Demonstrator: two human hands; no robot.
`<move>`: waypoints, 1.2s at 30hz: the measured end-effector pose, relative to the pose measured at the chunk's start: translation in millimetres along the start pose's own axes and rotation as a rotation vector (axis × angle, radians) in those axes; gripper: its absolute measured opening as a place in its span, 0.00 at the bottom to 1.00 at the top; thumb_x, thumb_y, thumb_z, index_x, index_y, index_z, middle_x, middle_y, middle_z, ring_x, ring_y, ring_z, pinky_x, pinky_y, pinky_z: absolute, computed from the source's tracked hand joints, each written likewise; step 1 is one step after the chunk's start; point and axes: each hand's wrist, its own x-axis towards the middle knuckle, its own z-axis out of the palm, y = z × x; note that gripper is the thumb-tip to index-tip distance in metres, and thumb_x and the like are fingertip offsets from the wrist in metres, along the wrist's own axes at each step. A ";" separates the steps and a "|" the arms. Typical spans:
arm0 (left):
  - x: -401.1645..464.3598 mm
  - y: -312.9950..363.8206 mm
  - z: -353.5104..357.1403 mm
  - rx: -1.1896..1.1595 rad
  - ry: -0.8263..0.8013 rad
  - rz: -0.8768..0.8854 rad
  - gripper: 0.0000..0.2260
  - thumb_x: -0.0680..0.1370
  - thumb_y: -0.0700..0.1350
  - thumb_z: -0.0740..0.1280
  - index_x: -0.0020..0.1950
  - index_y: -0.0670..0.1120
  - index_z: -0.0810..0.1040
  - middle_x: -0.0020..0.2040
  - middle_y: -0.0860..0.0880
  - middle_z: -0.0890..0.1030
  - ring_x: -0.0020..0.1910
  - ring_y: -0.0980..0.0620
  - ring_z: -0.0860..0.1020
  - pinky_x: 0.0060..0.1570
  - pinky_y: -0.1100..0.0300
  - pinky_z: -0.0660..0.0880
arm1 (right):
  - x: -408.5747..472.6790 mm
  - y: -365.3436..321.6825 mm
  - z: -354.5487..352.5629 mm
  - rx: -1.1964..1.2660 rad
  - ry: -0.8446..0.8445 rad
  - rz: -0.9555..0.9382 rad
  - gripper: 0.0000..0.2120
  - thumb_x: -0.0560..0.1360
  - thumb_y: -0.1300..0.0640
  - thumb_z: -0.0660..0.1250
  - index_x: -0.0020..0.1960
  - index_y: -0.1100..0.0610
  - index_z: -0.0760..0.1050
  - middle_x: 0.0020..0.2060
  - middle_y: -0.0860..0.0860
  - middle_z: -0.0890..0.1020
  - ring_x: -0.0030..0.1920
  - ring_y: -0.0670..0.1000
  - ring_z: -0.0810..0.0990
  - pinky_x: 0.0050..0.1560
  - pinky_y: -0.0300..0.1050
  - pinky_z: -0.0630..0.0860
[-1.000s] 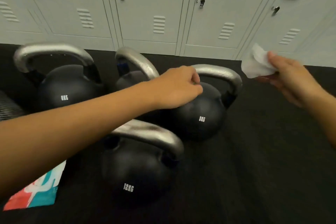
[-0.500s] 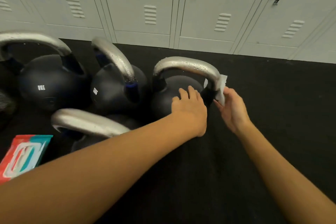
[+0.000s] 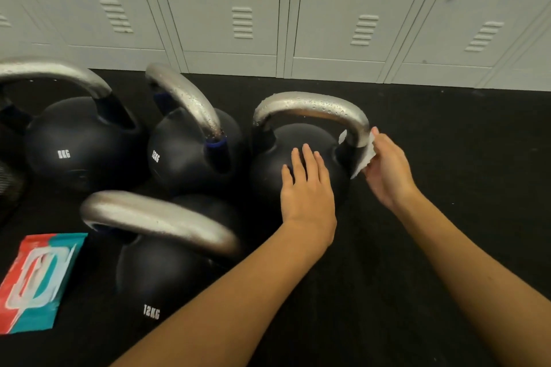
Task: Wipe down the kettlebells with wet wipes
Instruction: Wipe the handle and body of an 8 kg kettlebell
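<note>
Several black kettlebells with silver handles stand on the black floor. My left hand (image 3: 307, 188) rests flat, fingers straight, on the round body of the rightmost kettlebell (image 3: 268, 164). My right hand (image 3: 387, 170) pinches a white wet wipe (image 3: 362, 159) and holds it against the right end of that kettlebell's wet silver handle (image 3: 313, 107). To the left stand a 12 kg kettlebell (image 3: 182, 155) and an 8 kg kettlebell (image 3: 77, 146). Another 12 kg kettlebell (image 3: 161, 274) stands nearest me.
A red and teal wet-wipe pack (image 3: 35, 280) lies on the floor at the lower left. Grey lockers (image 3: 268, 9) line the wall behind the kettlebells. Bare black floor (image 3: 447, 128) stretches to the right of the kettlebells.
My right hand has brought the wipe down from the air onto the right end of the handle. My left hand has settled flat on the kettlebell's body.
</note>
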 end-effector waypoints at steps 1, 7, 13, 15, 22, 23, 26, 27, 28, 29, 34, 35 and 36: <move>0.0 0.0 0.7 0.005 0.021 0.005 0.40 0.80 0.53 0.61 0.75 0.36 0.36 0.77 0.35 0.39 0.76 0.36 0.41 0.73 0.42 0.49 | -0.4 4.1 1.7 -0.059 0.027 0.003 0.11 0.83 0.53 0.58 0.52 0.59 0.76 0.49 0.55 0.82 0.55 0.52 0.81 0.56 0.47 0.76; 7.1 0.9 1.8 -0.125 0.167 -0.001 0.32 0.80 0.50 0.61 0.76 0.39 0.49 0.77 0.36 0.51 0.76 0.36 0.51 0.73 0.41 0.52 | -7.3 5.5 11.6 -0.164 0.022 -0.059 0.12 0.83 0.56 0.56 0.57 0.53 0.78 0.54 0.50 0.83 0.59 0.47 0.80 0.64 0.47 0.72; 8.6 2.4 12.0 -0.167 0.223 -0.006 0.32 0.81 0.53 0.59 0.76 0.38 0.48 0.77 0.36 0.50 0.76 0.36 0.49 0.74 0.42 0.51 | -11.7 14.6 21.2 0.006 0.051 -0.103 0.15 0.83 0.50 0.56 0.63 0.52 0.77 0.62 0.50 0.80 0.68 0.48 0.73 0.72 0.49 0.63; 8.0 -1.3 17.4 -0.154 0.251 0.003 0.33 0.81 0.53 0.57 0.77 0.38 0.46 0.78 0.37 0.49 0.77 0.37 0.48 0.75 0.43 0.50 | -13.0 27.6 18.1 -0.041 0.051 -0.069 0.18 0.82 0.47 0.56 0.67 0.50 0.76 0.66 0.48 0.77 0.71 0.47 0.69 0.75 0.52 0.58; 7.8 -1.2 27.9 -0.213 0.296 -0.010 0.35 0.82 0.55 0.55 0.77 0.39 0.40 0.78 0.38 0.45 0.77 0.40 0.44 0.74 0.44 0.44 | -13.7 12.9 19.5 -0.107 0.032 -0.154 0.15 0.83 0.55 0.55 0.59 0.57 0.79 0.56 0.53 0.83 0.60 0.48 0.80 0.64 0.46 0.71; 7.7 -0.7 28.8 -0.216 0.302 -0.014 0.35 0.82 0.55 0.56 0.77 0.39 0.40 0.78 0.38 0.45 0.77 0.40 0.44 0.74 0.44 0.44 | -10.8 6.1 21.1 -0.113 0.023 -0.170 0.15 0.83 0.55 0.55 0.57 0.57 0.80 0.55 0.54 0.83 0.60 0.50 0.80 0.66 0.48 0.71; 8.3 0.2 30.7 -0.221 0.319 -0.021 0.35 0.81 0.55 0.56 0.77 0.39 0.40 0.78 0.38 0.45 0.77 0.40 0.45 0.74 0.44 0.44 | -1.3 -13.5 28.2 -0.177 -0.036 -0.199 0.17 0.83 0.56 0.54 0.47 0.55 0.81 0.41 0.50 0.84 0.49 0.48 0.82 0.63 0.46 0.72; 8.3 0.0 31.5 -0.225 0.326 -0.018 0.35 0.81 0.55 0.56 0.77 0.39 0.40 0.78 0.38 0.46 0.77 0.40 0.45 0.74 0.44 0.44 | 2.0 -17.1 29.8 -0.208 -0.055 -0.198 0.18 0.83 0.57 0.53 0.44 0.54 0.80 0.36 0.49 0.83 0.45 0.47 0.81 0.61 0.46 0.72; 8.5 -0.4 32.4 -0.228 0.333 -0.014 0.35 0.81 0.55 0.56 0.77 0.39 0.41 0.78 0.38 0.46 0.77 0.40 0.45 0.74 0.44 0.44 | 6.0 -18.4 30.1 -0.216 -0.067 -0.188 0.19 0.83 0.57 0.53 0.42 0.54 0.80 0.34 0.48 0.82 0.43 0.47 0.80 0.61 0.47 0.72; 8.6 -1.1 33.5 -0.228 0.341 -0.009 0.35 0.81 0.55 0.56 0.78 0.40 0.41 0.78 0.38 0.47 0.77 0.40 0.46 0.74 0.44 0.45 | 9.3 -18.4 29.4 -0.202 -0.075 -0.162 0.19 0.83 0.56 0.53 0.42 0.55 0.79 0.33 0.48 0.82 0.43 0.47 0.80 0.60 0.48 0.73; 10.1 -5.3 38.0 -0.209 0.373 0.006 0.35 0.81 0.56 0.55 0.78 0.40 0.41 0.78 0.39 0.47 0.77 0.40 0.47 0.74 0.45 0.45 | 20.0 -11.1 20.4 -0.210 -0.304 -0.086 0.24 0.83 0.54 0.46 0.38 0.60 0.75 0.30 0.53 0.77 0.36 0.50 0.76 0.52 0.45 0.75; 10.2 -5.6 38.4 -0.210 0.375 0.009 0.35 0.81 0.57 0.54 0.78 0.41 0.41 0.78 0.39 0.47 0.77 0.40 0.47 0.74 0.45 0.45 | 22.3 -10.7 19.8 -0.216 -0.342 -0.074 0.26 0.83 0.54 0.45 0.37 0.61 0.74 0.30 0.55 0.76 0.36 0.51 0.75 0.54 0.47 0.75; 10.6 -5.7 38.8 -0.211 0.378 0.011 0.35 0.81 0.57 0.55 0.78 0.41 0.41 0.78 0.39 0.47 0.77 0.40 0.47 0.74 0.46 0.45 | 24.7 -11.5 19.8 -0.221 -0.371 -0.061 0.27 0.83 0.53 0.44 0.36 0.62 0.74 0.29 0.56 0.75 0.36 0.52 0.75 0.55 0.49 0.75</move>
